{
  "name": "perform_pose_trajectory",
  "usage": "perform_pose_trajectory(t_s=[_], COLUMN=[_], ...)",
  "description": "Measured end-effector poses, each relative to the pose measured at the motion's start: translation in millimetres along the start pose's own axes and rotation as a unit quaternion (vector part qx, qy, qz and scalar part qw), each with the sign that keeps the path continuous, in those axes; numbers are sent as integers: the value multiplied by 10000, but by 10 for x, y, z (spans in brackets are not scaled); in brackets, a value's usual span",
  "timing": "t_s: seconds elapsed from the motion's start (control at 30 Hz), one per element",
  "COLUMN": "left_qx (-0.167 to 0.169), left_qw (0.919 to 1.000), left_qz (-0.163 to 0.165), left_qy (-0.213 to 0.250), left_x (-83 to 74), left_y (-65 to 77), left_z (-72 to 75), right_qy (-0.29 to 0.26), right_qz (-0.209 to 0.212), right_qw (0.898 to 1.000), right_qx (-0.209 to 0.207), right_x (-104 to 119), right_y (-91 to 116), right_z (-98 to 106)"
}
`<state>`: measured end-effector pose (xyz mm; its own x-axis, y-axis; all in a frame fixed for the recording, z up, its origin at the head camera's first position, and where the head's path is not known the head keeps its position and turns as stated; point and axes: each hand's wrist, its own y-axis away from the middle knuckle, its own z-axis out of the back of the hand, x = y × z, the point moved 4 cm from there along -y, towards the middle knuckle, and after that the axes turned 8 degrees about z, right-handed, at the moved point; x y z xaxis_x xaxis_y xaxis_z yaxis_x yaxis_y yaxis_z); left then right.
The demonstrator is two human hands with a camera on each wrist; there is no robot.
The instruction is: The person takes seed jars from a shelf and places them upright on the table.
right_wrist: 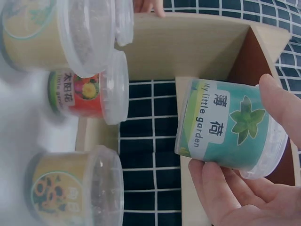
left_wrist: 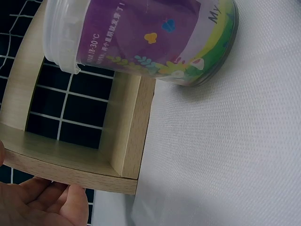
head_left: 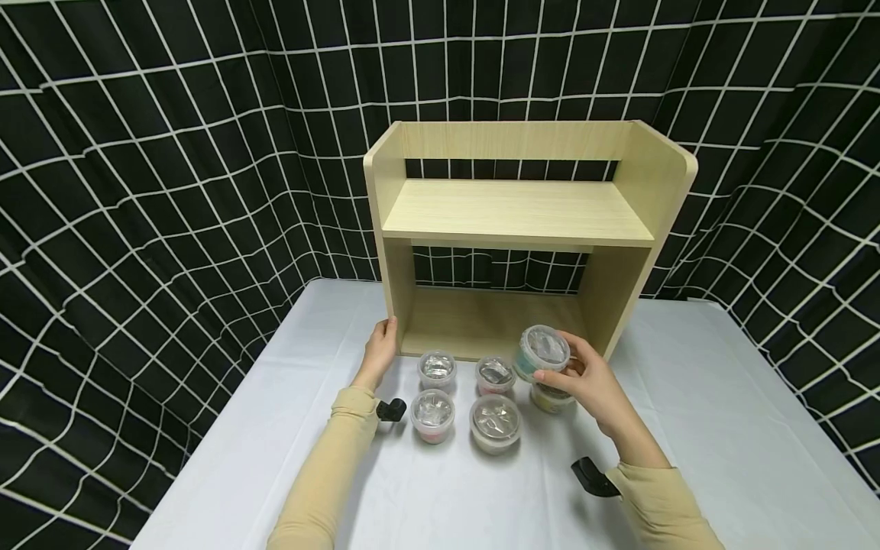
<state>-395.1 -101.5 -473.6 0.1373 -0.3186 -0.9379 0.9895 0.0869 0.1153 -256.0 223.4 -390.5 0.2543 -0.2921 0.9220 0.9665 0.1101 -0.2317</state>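
Observation:
My right hand grips a teal plant-kit cup with a clear lid, lifted above a yellowish lidded cup. In the right wrist view, the teal cup shows a green leaf and "My little garden", with thumb and fingers around its lidded end. On the left, my left hand holds the side panel of a light wooden shelf; the left wrist view has its fingers against the panel's outer face. A purple-labelled cup stands close to that wrist.
Between the hands, several lidded cups stand on the white-covered table: two at the back and two in front. The shelf has an upper board and a lower board. Black grid cloth surrounds the table.

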Motion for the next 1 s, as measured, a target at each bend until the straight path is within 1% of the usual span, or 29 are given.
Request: perform_pose_trajectory(t_s=[0.27, 0.5, 0.67, 0.73, 1.0], left_qx=[-8, -108, -71, -49, -106], left_qw=[10000, 9999, 10000, 10000, 9999], left_qz=[30, -3, -11, -15, -20], left_qy=[-35, -77, -14, 22, 36], left_x=[20, 24, 31, 34, 23], left_y=[8, -24, -33, -33, -41], left_z=[7, 18, -3, -14, -15], right_qy=[67, -1, -6, 42, 605], right_qz=[-93, -210, -332, -337, -455], right_qw=[9998, 9996, 9990, 9988, 9958], right_qx=[-146, -187, -291, -342, -518], right_x=[-91, -178, -264, -297, -390], right_y=[182, 306, 412, 469, 632], right_z=[-17, -48, -53, -52, -38])
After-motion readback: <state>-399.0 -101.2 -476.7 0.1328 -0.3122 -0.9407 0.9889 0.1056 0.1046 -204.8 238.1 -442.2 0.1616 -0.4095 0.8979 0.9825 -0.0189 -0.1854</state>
